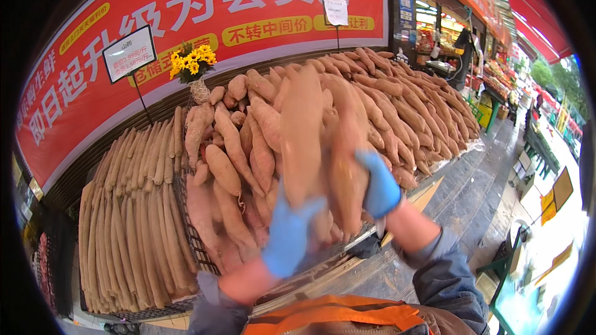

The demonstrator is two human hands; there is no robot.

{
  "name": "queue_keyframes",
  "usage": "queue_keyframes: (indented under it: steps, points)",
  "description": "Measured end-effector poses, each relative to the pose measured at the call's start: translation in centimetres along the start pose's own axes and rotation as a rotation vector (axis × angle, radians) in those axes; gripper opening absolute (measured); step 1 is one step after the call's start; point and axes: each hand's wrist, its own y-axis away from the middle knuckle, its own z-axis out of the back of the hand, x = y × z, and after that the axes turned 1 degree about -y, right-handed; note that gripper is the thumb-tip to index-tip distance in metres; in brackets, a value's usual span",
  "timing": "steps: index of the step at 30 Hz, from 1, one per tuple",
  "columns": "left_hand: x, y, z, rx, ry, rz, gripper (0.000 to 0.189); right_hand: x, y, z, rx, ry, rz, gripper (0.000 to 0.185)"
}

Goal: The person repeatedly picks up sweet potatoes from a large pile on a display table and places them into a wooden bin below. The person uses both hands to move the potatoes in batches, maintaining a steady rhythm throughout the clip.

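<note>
My left hand (288,235), in a blue glove, grips the lower end of a large, long sweet potato (301,135) raised above the pile and blurred by motion. To its right, my blue-gloved right hand (379,184) clasps the side of another big sweet potato (347,186), its tip pointing down towards me. Both tubers stand roughly lengthwise, side by side. Beneath and around them spreads a heap of brownish-pink sweet potatoes (265,123), several lying in a black plastic crate (198,242). My fingertips are partly hidden or smeared.
Chinese yams (135,242) lie in rows on the left. Behind them stand a sign on a thin post (129,53) and yellow artificial flowers (193,61) in a woven vase. More sweet potatoes (419,111) slope away right, beside a tiled walkway (465,186). A red banner (195,9) backs the display.
</note>
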Motion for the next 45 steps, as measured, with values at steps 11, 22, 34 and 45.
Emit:
queue_keyframes:
  steps: [11,22,34,45]
  points:
    - [-4.7,-12.1,3.1,-0.008,-0.178,-0.045,0.066,15.6,-21.2,11.0,-0.034,1.188,0.124,0.083]
    - [-2.5,2.9,4.0,-0.06,-0.08,-0.077,0.047,15.3,-22.7,8.6,0.096,2.177,-0.068,0.059]
    - [1.5,9.4,5.9,-0.37,0.168,-0.123,0.058,9.2,-21.8,4.1,0.337,2.188,0.398,0.065]
    - [2.6,10.5,5.7,-0.384,-0.07,-0.067,0.06,6.4,-20.6,2.8,0.092,2.323,0.373,0.081]
